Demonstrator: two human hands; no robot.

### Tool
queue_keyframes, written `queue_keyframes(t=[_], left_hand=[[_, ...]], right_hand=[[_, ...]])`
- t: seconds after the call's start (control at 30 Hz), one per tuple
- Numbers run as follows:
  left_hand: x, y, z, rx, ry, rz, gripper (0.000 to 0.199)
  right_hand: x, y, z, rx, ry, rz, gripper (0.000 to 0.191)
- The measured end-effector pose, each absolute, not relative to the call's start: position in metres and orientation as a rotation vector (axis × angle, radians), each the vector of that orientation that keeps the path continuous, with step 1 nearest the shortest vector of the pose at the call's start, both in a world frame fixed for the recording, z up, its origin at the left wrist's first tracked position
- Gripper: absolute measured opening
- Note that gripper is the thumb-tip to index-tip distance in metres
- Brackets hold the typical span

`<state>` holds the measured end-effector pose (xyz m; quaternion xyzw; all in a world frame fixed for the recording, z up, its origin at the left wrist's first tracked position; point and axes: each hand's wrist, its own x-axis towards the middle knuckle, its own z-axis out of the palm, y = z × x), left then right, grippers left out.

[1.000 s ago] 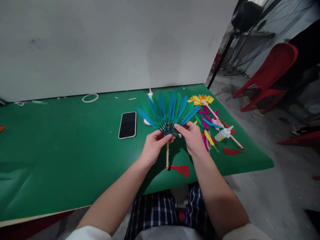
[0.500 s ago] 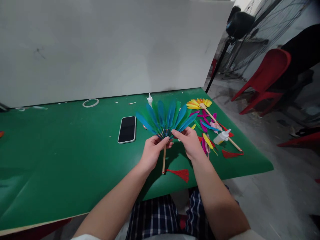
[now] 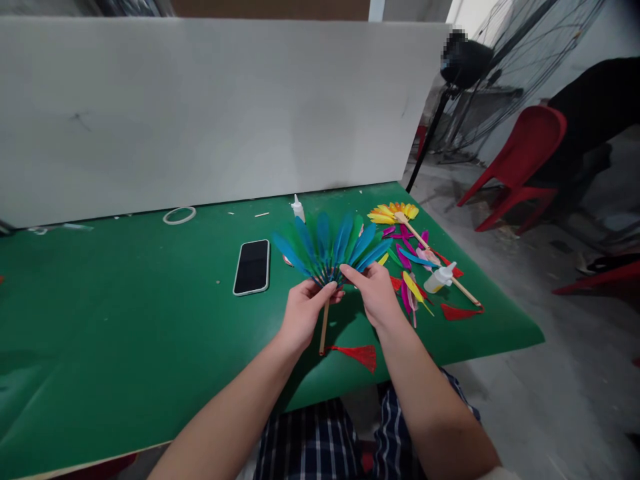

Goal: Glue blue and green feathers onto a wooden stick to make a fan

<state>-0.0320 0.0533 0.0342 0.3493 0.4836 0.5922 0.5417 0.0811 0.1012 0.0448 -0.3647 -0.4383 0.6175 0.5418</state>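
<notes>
A fan of blue and green feathers (image 3: 325, 241) stands spread above the green table, its wooden handle pointing down toward the front edge. My left hand (image 3: 306, 308) pinches the base of the feathers from the left, thumb on top. From the other side, my right hand (image 3: 374, 288) grips the base with its thumb and fingers. A red tassel (image 3: 357, 357) hangs from the handle's end and lies on the table. The fingers behind the feathers are partly hidden.
On the green table (image 3: 125, 320) are a phone (image 3: 251, 267), a white ring (image 3: 179, 215), glue bottles (image 3: 298, 209) (image 3: 440, 279), loose feathers (image 3: 413, 288) and a yellow feather fan (image 3: 393, 213). Behind stands a white panel (image 3: 200, 113); a red chair (image 3: 527, 150) is at right.
The camera view has tilted up slightly, so the table appears lower. Both hands keep their hold on the feather fan, whose handle end has shifted slightly left.
</notes>
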Motion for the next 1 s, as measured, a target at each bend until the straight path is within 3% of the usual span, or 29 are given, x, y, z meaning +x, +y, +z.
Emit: queue_keyframes(t=[1.0], left_hand=[[-0.031, 0.059, 0.029, 0.718, 1.163, 1.428, 0.026]], right_hand=[[0.088, 0.104, 0.034, -0.912, -0.991, 1.516, 0.022]])
